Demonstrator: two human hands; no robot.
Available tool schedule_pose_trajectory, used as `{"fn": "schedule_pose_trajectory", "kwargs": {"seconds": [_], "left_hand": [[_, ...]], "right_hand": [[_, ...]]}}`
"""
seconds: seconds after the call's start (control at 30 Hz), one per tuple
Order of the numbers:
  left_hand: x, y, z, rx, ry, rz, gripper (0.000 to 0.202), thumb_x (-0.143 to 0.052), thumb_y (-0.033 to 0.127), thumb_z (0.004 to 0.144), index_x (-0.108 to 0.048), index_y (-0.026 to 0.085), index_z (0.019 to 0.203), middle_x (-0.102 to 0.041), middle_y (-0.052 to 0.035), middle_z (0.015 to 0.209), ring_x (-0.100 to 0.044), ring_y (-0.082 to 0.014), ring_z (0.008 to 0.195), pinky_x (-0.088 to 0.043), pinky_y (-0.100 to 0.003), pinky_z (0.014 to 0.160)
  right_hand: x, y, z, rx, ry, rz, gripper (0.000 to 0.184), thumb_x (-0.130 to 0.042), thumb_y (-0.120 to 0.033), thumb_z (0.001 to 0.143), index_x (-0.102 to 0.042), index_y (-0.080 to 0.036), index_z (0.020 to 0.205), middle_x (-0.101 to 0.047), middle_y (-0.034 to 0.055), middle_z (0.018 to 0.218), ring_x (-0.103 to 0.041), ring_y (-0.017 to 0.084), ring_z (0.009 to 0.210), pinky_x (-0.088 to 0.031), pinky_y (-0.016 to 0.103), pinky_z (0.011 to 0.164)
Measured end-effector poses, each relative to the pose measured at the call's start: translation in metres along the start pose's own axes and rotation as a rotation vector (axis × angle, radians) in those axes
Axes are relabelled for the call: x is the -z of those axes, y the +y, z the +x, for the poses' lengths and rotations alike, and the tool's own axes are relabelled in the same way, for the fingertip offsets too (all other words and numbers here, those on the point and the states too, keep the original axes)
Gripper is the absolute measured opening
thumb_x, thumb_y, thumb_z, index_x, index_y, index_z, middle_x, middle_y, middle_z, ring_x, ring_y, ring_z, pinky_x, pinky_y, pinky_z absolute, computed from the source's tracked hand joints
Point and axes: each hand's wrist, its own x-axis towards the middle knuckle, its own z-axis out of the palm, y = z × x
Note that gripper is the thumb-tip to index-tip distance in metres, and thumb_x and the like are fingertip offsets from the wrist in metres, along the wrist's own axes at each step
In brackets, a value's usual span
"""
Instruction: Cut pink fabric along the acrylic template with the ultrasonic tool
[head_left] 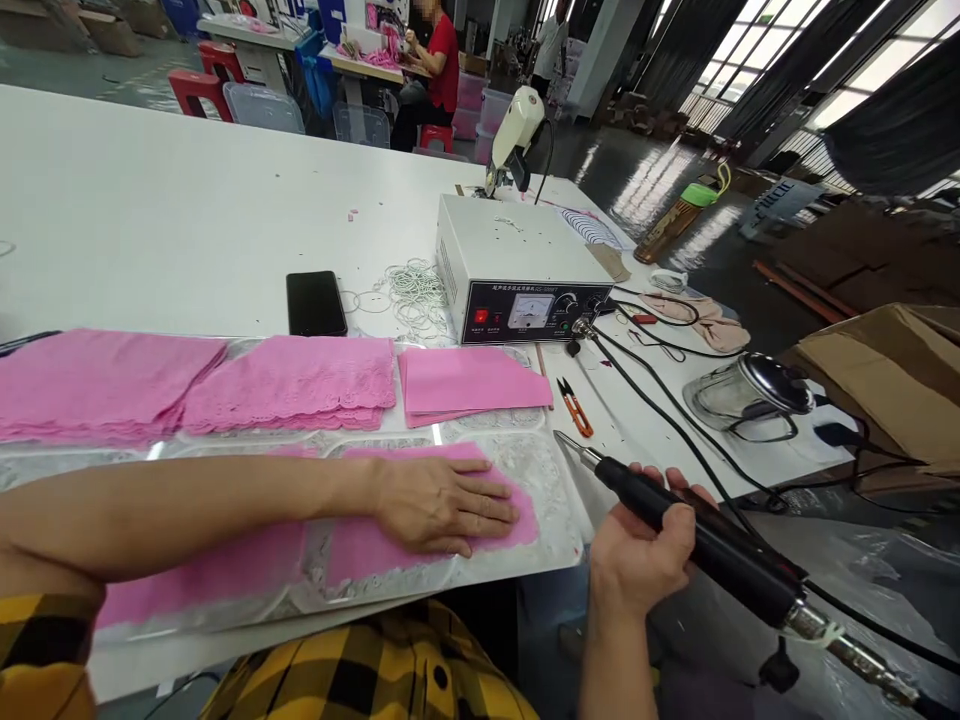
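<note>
My left hand point(446, 505) lies flat, fingers stretched out, on a pink fabric piece point(517, 525) with cut corners. That piece rests on a clear plastic template point(559, 505) with shaped outlines. In my right hand point(641, 555) is a black handheld ultrasonic welding tool point(720, 555), its pointed metal tip aimed left, just off the template's edge. Another pink piece point(202, 580) lies under my left forearm, partly hidden by it. Behind my hand sit stacked pink pieces point(472, 385), a scalloped-edge pink stack point(292, 385) and a larger pink stack point(105, 385).
A welding power unit point(525, 270) with a dial stands behind, cables running right. Near it are orange thread snips point(575, 408), a black phone point(316, 303), tangled white elastic loops point(416, 295), a glass mug point(746, 395) and a bottle point(679, 220). A person in red sits farther back.
</note>
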Motion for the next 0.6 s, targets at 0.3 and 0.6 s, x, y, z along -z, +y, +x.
{"fn": "schedule_pose_trajectory", "kwargs": {"seconds": [0.3, 0.6], "left_hand": [[-0.001, 0.000, 0.002, 0.032, -0.009, -0.044, 0.047, -0.044, 0.034, 0.099, -0.047, 0.025, 0.145, -0.045, -0.0051, 0.149, -0.033, -0.0220, 0.145, -0.010, -0.041, 0.124], [-0.003, 0.000, 0.002, -0.011, 0.065, -0.037, 0.048, -0.047, 0.032, 0.098, -0.047, 0.025, 0.145, -0.048, -0.0071, 0.147, -0.037, -0.0243, 0.142, -0.014, -0.043, 0.124]], "right_hand": [[0.025, -0.047, 0.018, -0.130, 0.088, 0.192, 0.022, -0.039, -0.030, 0.083, -0.060, -0.024, 0.080, -0.043, 0.0045, 0.085, -0.043, 0.019, 0.065, -0.041, 0.038, 0.059], [0.042, -0.089, 0.001, -0.028, -0.153, -0.142, 0.031, -0.032, -0.033, 0.083, -0.062, -0.036, 0.086, -0.038, 0.0066, 0.078, -0.036, 0.024, 0.060, -0.037, 0.051, 0.058]]}}
